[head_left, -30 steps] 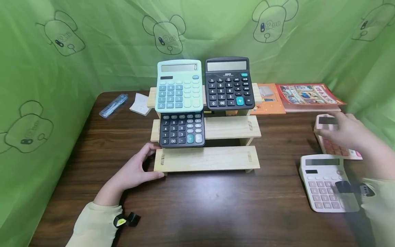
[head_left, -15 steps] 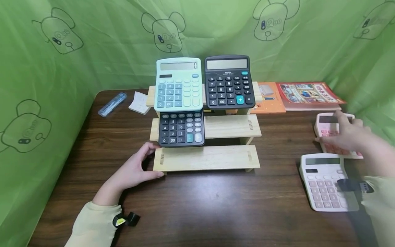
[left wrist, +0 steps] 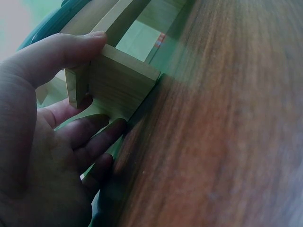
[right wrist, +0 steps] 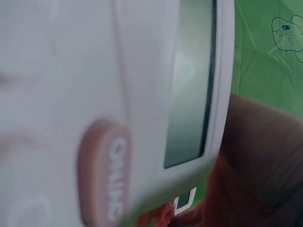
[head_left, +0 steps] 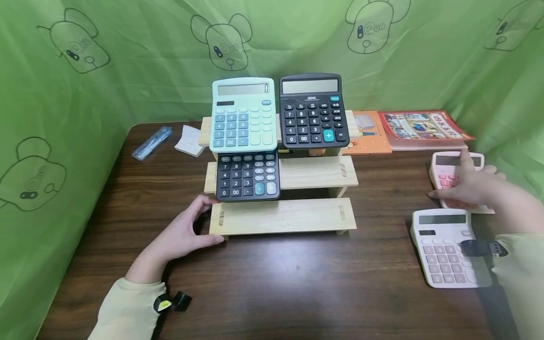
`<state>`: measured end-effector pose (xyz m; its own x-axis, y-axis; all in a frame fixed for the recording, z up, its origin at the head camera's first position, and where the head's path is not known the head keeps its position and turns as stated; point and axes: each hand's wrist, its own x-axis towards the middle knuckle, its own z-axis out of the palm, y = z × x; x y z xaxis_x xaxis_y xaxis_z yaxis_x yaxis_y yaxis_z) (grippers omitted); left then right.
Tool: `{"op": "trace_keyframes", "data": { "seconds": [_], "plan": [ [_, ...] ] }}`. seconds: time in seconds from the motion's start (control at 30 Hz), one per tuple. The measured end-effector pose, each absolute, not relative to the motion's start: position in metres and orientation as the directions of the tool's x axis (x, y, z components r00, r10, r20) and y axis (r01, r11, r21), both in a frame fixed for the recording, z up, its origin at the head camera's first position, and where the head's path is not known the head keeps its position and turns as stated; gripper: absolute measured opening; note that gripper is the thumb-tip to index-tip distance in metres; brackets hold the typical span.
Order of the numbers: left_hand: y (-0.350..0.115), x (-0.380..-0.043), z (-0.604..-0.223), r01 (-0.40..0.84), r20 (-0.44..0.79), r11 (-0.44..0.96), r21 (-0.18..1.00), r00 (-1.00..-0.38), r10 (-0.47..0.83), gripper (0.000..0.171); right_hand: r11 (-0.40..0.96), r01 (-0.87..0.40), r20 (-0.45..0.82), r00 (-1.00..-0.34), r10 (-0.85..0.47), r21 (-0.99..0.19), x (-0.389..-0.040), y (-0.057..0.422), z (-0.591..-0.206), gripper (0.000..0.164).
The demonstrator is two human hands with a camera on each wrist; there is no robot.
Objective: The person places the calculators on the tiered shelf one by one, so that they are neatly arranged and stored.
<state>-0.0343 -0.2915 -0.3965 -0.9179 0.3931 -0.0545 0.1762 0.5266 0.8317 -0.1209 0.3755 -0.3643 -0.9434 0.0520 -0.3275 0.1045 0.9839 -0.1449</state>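
My left hand [head_left: 187, 233] grips the left end of a three-step wooden stand [head_left: 284, 217], its thumb at the front of the lowest step. In the left wrist view, the thumb lies on the wooden board [left wrist: 123, 78], with the fingers beyond its end. On the far right, my right hand [head_left: 476, 184] spans a pink-and-white calculator [head_left: 442, 182], thumb at its left edge, index finger stretched over the display, other fingers by the right side. Much of its keypad is hidden. A white calculator [head_left: 442, 245] lies just nearer; its display side fills the right wrist view.
A mint-green calculator [head_left: 244, 113] and a black calculator [head_left: 314, 111] stand on the top step, another black calculator [head_left: 248, 177] on the middle one. Booklets [head_left: 425, 130] lie behind at right. A clear blue packet [head_left: 152, 143] and white paper [head_left: 189, 140] lie at back left.
My right hand has settled over the pink-and-white calculator, its index finger stretching out over the display. The left hand keeps its hold on the stand. The head view has shifted slightly.
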Motion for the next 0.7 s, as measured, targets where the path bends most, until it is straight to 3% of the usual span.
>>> {"op": "trace_keyframes", "data": {
  "seconds": [0.3, 0.53, 0.7],
  "plan": [
    [-0.291, -0.032, -0.397, 0.175, -0.055, 0.525, 0.833, -0.918, 0.393, 0.074, 0.983, 0.083, -0.219, -0.975, 0.046, -0.161, -0.12, 0.36, -0.349, 0.143],
    [-0.291, -0.033, -0.398, 0.18, -0.052, 0.526, 0.831, -0.917, 0.395, 0.073, 0.988, 0.062, -0.128, -0.991, 0.044, -0.141, -0.095, 0.298, -0.307, 0.14],
    [-0.286, -0.03, -0.387, 0.183, -0.05, 0.525, 0.831, -0.916, 0.398, 0.071, 0.988, -0.059, -0.003, -0.998, -0.06, -0.142, -0.064, 0.245, -0.285, 0.135]
  ]
}}
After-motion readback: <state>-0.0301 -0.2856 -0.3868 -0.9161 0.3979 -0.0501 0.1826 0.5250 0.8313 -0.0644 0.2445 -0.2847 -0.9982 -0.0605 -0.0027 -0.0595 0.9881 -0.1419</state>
